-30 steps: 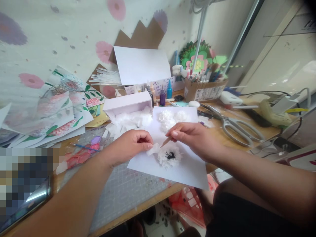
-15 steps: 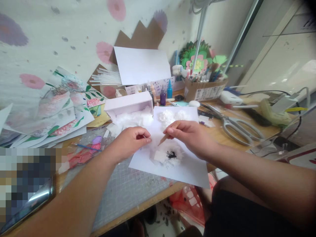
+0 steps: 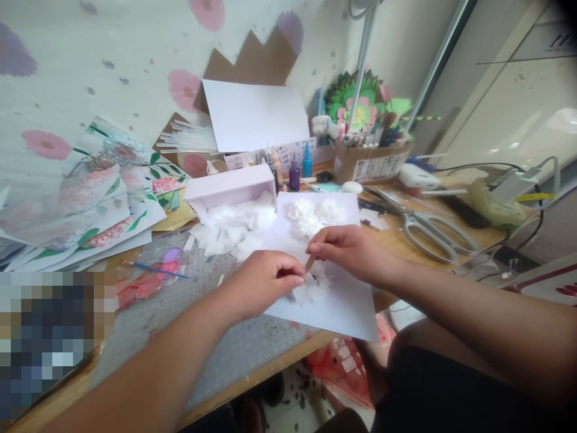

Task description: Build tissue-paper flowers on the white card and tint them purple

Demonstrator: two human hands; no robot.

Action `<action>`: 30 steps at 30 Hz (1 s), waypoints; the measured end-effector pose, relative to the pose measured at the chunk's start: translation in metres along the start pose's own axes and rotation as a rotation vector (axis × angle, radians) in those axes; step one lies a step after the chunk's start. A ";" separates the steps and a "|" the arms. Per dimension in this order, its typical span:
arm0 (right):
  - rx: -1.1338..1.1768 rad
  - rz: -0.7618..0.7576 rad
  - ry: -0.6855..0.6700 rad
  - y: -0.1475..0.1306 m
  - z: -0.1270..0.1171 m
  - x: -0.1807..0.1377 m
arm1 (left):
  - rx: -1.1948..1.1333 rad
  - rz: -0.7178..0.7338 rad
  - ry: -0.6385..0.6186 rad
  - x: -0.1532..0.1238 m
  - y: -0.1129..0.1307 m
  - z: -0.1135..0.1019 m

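My right hand [image 3: 340,249] grips a slim tan pointed wooden stick [image 3: 311,260], its tip angled down to the left. Thumb and forefinger of my left hand [image 3: 274,279] close together at that tip, over a small white paper piece [image 3: 307,290], which they seem to pinch. Below lies a ruffled white paper flower [image 3: 322,282] with a dark centre, partly hidden by my hands. It rests on a white sheet [image 3: 347,313]. More fluffy white paper flowers [image 3: 306,216] sit at the back of this sheet.
Loose white paper pieces [image 3: 234,225] spill from a white box [image 3: 229,186] at back left. Large scissors [image 3: 428,234] lie on the right, near a cardboard box of brushes [image 3: 374,162]. Small bottles [image 3: 294,174] stand behind. A grey cutting mat [image 3: 225,361] covers the front.
My left hand has moved right and down to the paper flower, meeting the stick's tip. My right hand has lowered slightly, bringing the stick down. The view has shifted a little.
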State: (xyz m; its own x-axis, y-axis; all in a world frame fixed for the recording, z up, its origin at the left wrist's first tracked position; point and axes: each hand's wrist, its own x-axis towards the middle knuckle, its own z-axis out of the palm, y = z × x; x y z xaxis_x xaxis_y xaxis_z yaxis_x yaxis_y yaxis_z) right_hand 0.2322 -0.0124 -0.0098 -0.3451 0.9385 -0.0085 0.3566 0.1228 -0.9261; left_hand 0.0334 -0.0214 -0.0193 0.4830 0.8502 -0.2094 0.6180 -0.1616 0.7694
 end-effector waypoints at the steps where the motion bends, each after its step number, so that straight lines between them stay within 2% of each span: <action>1: 0.002 -0.002 0.003 0.000 0.000 0.000 | 0.032 0.015 0.012 0.002 -0.001 0.004; 5: 0.032 -0.031 0.051 0.001 -0.004 0.000 | 0.071 0.050 0.046 0.005 -0.006 0.009; 8: 0.128 -0.126 0.108 0.003 -0.008 -0.004 | 0.041 0.015 0.058 0.006 -0.006 0.007; 10: 0.155 -0.198 0.076 0.003 -0.010 -0.006 | 0.029 0.002 0.062 0.006 -0.006 0.007; 13: 0.019 -0.263 -0.012 0.001 -0.008 -0.009 | 0.053 0.004 0.073 0.006 -0.004 0.007; 16: -0.143 -0.302 -0.045 0.000 -0.003 -0.008 | 0.070 0.010 0.087 0.007 -0.002 0.009; 21: -0.204 -0.226 -0.078 0.001 0.006 -0.005 | 0.077 0.013 0.097 0.005 -0.002 -0.001; 26: -0.149 -0.117 -0.050 0.002 0.011 0.000 | 0.155 0.093 -0.050 -0.002 -0.006 -0.023; 30: -0.039 -0.029 -0.016 0.005 0.009 0.004 | 0.322 0.159 -0.111 -0.005 -0.004 -0.025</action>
State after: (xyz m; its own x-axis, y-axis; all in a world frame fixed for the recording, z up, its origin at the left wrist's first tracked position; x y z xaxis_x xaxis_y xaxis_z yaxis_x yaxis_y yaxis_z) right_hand 0.2246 -0.0107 -0.0179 -0.3692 0.9293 0.0114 0.3797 0.1621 -0.9108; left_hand 0.0131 -0.0125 -0.0065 0.6419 0.7452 -0.1806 0.6850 -0.4515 0.5718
